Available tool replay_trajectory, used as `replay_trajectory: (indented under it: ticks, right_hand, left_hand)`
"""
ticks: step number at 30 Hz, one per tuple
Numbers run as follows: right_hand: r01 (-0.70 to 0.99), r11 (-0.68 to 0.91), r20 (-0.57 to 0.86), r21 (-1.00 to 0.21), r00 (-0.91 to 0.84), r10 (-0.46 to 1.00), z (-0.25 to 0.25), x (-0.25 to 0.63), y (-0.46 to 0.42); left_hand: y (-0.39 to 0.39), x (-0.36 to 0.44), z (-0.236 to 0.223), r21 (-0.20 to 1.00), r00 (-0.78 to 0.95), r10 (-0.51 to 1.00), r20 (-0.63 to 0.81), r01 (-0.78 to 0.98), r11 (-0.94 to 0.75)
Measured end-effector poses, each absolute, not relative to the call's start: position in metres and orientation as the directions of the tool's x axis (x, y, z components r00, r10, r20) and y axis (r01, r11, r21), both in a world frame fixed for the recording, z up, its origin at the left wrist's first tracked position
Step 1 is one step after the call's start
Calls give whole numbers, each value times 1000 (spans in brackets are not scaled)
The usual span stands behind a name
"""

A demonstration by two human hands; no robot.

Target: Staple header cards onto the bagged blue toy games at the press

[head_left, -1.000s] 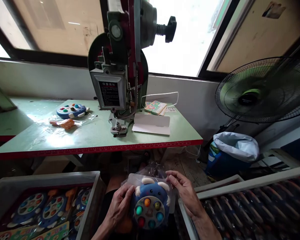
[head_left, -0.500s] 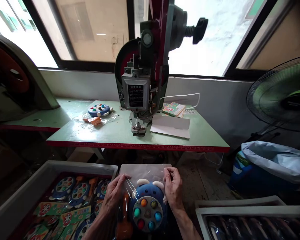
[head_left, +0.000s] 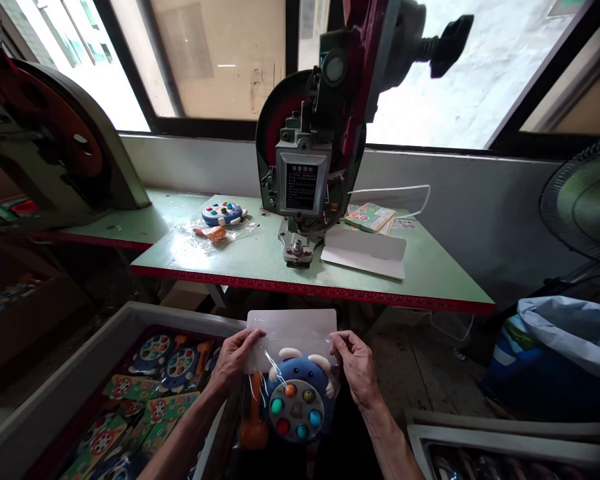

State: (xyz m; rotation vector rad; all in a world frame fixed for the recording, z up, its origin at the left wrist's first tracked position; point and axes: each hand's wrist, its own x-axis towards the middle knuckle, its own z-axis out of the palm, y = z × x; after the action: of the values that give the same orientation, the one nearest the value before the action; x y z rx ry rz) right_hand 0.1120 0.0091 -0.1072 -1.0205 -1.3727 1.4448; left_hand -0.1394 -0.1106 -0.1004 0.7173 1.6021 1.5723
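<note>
White card (head_left: pixel 293 325) pinched at both side edges, blue toy (head_left: pixel 305 370) in front of its lower part

From my remote seat I look down through the head camera at two raised hands. The left hand (head_left: pixel 234 359) pinches the card's left edge between thumb and forefinger; the right hand (head_left: pixel 356 368) does likewise at the right edge. I cannot make out exactly how its other fingers lie. Clear plastic (head_left: pixel 275 365) glints between the hands and over the toy's upper left, though I cannot tell whether the card sits inside it.

The toy is low in my view, between the forearms and near the lap, pale ears up, its round face set with colored knobs. Just left of it I see an orange hammer-like piece (head_left: pixel 253 420).

On my left, a gray bin (head_left: pixel 207 325) holds more blue toys (head_left: pixel 181 365) and green printed cards (head_left: pixel 173 407). Ahead, a machine (head_left: pixel 303 177) stands on a pale green table (head_left: pixel 260 259). Left of the machine I have another toy (head_left: pixel 223 213) lying beside an orange piece (head_left: pixel 214 233) on crinkled film; to its right, a creased white sheet (head_left: pixel 365 255) lies near some booklets (head_left: pixel 371 217). Farther right, I see a blue sack (head_left: pixel 520 363) below a fan (head_left: pixel 585 200).
</note>
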Motion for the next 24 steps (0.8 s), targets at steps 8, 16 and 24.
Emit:
replay_trajectory:
  ticks: [8, 16, 24]
  right_hand:
    - [-178, -134, -78, -975, -289, 954, -106, 109, 2]
    - [-276, -190, -126, -942, -234, 964, -111, 100, -2]
    - [-196, -133, -91, -972, -214, 973, -109, 97, -4]
  left_hand:
    - [-115, -142, -88, 992, -582, 805, -117, -114, 62]
    - [-115, -146, -97, 981, -587, 793, -162, -180, 67]
    - [-119, -150, -103, 984, -565, 814, -133, -174, 40]
